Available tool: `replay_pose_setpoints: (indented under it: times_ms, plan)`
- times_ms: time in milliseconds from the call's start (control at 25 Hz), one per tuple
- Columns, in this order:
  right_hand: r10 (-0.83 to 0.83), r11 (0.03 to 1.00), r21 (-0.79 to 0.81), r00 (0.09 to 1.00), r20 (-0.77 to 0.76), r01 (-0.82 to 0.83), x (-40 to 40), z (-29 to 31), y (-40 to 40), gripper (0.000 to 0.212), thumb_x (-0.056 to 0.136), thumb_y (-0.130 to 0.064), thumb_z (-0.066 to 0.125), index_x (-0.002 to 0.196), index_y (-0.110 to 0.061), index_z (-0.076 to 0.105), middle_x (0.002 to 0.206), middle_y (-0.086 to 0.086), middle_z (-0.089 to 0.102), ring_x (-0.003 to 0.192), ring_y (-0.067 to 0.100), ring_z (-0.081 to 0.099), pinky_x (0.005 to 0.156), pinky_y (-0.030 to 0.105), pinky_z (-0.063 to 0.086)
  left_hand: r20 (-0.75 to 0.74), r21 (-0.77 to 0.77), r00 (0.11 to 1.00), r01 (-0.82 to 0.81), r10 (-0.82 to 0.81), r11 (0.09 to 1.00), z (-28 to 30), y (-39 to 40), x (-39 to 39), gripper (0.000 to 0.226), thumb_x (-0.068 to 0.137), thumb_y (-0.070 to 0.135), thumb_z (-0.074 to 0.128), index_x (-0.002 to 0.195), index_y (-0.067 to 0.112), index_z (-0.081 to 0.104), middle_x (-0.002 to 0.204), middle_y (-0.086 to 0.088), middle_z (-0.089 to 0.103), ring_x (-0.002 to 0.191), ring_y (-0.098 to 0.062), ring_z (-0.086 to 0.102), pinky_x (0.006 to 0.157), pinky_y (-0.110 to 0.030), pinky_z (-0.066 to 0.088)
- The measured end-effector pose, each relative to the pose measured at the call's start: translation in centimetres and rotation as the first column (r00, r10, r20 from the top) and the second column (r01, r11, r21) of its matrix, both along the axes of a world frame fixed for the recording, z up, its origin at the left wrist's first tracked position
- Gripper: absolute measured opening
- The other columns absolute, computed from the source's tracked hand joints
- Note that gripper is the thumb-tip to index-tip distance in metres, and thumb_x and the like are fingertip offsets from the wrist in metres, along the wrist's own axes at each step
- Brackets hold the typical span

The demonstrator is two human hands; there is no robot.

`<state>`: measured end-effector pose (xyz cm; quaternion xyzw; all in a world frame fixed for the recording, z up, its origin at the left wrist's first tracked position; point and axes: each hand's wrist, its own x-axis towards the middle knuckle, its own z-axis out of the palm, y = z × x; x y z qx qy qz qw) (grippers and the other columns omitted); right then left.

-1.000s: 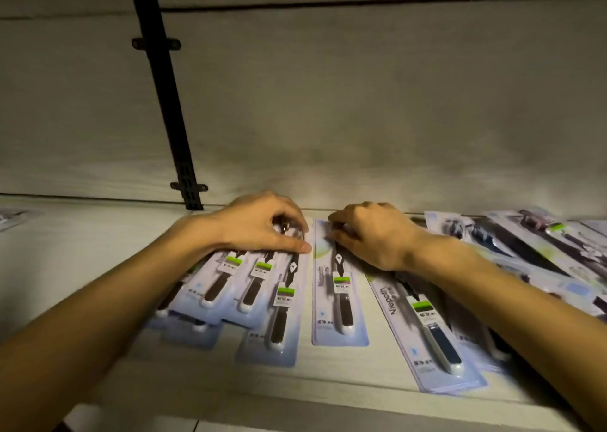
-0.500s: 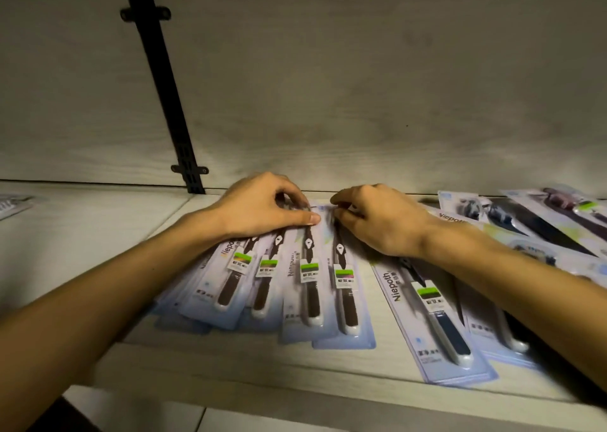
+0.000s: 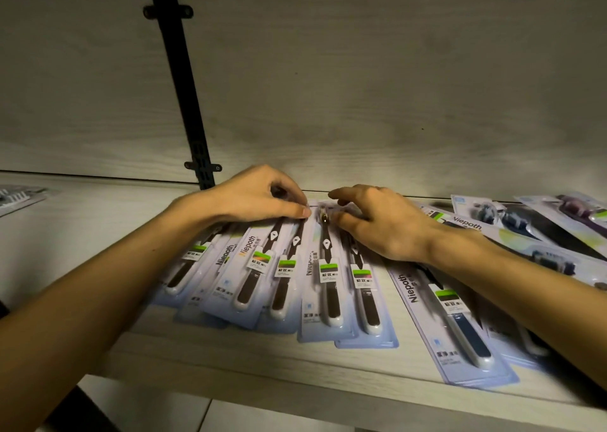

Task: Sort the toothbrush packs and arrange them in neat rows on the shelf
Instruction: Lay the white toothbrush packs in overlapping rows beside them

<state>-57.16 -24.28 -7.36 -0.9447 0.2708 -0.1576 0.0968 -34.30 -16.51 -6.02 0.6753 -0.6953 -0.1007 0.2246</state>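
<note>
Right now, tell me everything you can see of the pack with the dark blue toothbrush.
The dark blue toothbrush pack is a long clear blister on a pale blue card printed "Niepoth", with a green and white label across the brush. The handle looks dark blue with a white end. It lies flat on the shelf, angled, its near end close to the front edge, apart from the black-handled packs to its left. The right forearm crosses above its far end, hiding the brush head.

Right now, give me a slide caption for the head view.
Both hands, left hand and right hand, straightening overlapping toothbrush packs on a pale wooden shelf.
</note>
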Motion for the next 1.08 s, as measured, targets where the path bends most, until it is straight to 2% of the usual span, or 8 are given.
replay_pose_setpoints:
  times_ms: [80,280,520,680,840,960,1080]
  plan:
    - [0.051,0.997,0.049,0.999,0.007,-0.051,0.0,-0.1,0.3,0.05,0.1,-0.043,0.047,0.148,-0.028,0.043,0.144,-0.002,0.054,0.128,0.021,0.053,0.106,0.042,0.045,0.014,0.001,0.999,0.037,-0.037,0.999,0.1,0.1,-0.1,0.028,0.083,0.037,0.079,0.107,0.024,0.078,0.112,0.01,0.072,0.108,-0.008,0.063,0.103,-0.041,0.048]
    - [0.048,0.999,0.008,0.999,-0.027,-0.048,-0.1,0.0,-0.1,0.035,0.098,-0.042,0.053,0.13,-0.029,0.055,0.118,-0.003,0.069,0.107,0.02,0.063,0.093,0.043,0.051,-0.018,-0.002,0.998,0.064,-0.064,0.998,0.0,0.4,-0.7,0.026,0.082,0.031,0.08,0.107,0.022,0.078,0.113,0.007,0.071,0.11,-0.01,0.062,0.104,-0.042,0.046]
    - [0.019,0.995,0.1,0.998,0.053,-0.024,-0.6,0.4,-0.3,0.03,0.092,-0.04,0.063,0.12,-0.029,0.065,0.111,-0.008,0.071,0.102,0.01,0.064,0.092,0.034,0.053,-0.048,-0.015,0.995,0.091,-0.092,0.996,-0.1,0.6,-1.1,0.026,0.08,0.036,0.081,0.102,0.023,0.078,0.11,0.008,0.071,0.107,-0.008,0.064,0.102,-0.044,0.048]
    - [-0.021,0.992,0.122,0.998,0.066,0.013,-0.7,0.6,-0.2,0.025,0.087,-0.04,0.064,0.11,-0.029,0.067,0.101,-0.009,0.071,0.099,0.013,0.064,0.091,0.039,0.054,-0.06,0.006,0.99,0.13,-0.129,0.992,-0.2,0.8,-1.5,0.032,0.079,0.046,0.078,0.104,0.026,0.077,0.11,0.011,0.071,0.108,-0.006,0.064,0.102,-0.042,0.049]
    - [-0.02,0.995,0.099,0.999,0.039,0.016,-0.7,0.7,0.1,0.03,0.088,-0.043,0.062,0.114,-0.029,0.065,0.104,-0.007,0.071,0.1,0.015,0.064,0.091,0.039,0.054,-0.093,0.074,0.992,0.087,-0.08,0.993,0.1,1.0,-0.9,0.046,0.078,0.056,0.074,0.114,0.028,0.072,0.114,0.013,0.071,0.109,-0.003,0.064,0.102,-0.037,0.051]
    - [-0.001,0.996,0.085,1.0,-0.005,0.002,-0.9,0.9,0.4,0.039,0.091,-0.045,0.058,0.127,-0.029,0.063,0.115,-0.007,0.07,0.105,0.014,0.064,0.095,0.039,0.053,-0.09,0.089,0.989,0.125,-0.117,0.988,0.2,1.1,-0.4,0.04,0.08,0.051,0.078,0.112,0.028,0.074,0.113,0.013,0.071,0.109,-0.002,0.063,0.102,-0.034,0.05]
    - [-0.004,0.999,0.042,1.0,-0.009,0.004,-1.1,1.0,0.4,0.034,0.09,-0.046,0.058,0.118,-0.03,0.069,0.109,-0.01,0.072,0.098,0.013,0.065,0.09,0.038,0.054,-0.116,0.063,0.991,0.073,-0.065,0.995,0.7,1.2,0.4,0.047,0.073,0.054,0.075,0.114,0.031,0.073,0.115,0.013,0.07,0.111,-0.003,0.063,0.105,-0.036,0.048]
